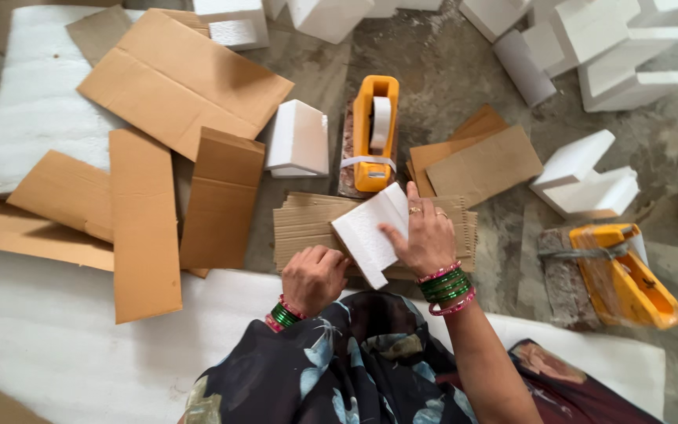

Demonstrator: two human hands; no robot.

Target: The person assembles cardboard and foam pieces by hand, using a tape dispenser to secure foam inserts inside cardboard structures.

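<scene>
Both hands' grip on white foam piece [370, 233]: left hand [313, 277] clenching its edge, right hand [425, 235] flat atop.

One head view only — looking steeply down from close above the hands, floor [449, 71] running off ahead.

At the lower middle of the frame the person wears a dark, nearly black garment [362, 369] printed with pale blue-grey leaf shapes. The left hand [313, 276] has green bangles edged with pink at its wrist. The right hand [427, 235] carries a thicker stack of green and pink bangles and what look like two gold rings, though they are small.
</scene>
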